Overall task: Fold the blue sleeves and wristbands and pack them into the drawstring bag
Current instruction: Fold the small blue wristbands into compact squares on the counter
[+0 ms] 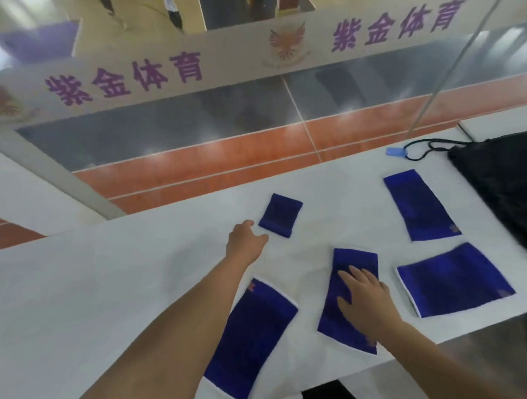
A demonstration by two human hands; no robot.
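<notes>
Early in the folding step, by the look of it, with nothing packed so far. Pressing down on the middle sleeve (355, 260) just below centre frame with the right hand (370, 299), its fingers (359, 273) straight and spread, flat on the cloth and gripping nothing. Reaching with the left hand (245, 242) toward the small wristband (280, 215) at centre frame, just short of touching it, fingers loosely curled and empty.

Spread flat over the white table (99, 282): a lower sleeve (252, 336) beside the left forearm, a right sleeve (455, 279) and an upper right sleeve (420, 204), all unfolded. At the right edge of the frame, the black drawstring bag (507, 187), with its cord trailing to a blue tag (393, 151).

Next, probably: closing the left fingers on the wristband's near edge and drawing it in, then doubling the middle sleeve end over end while pinned. Before any packing, opening the bag's mouth, not visible from here.
</notes>
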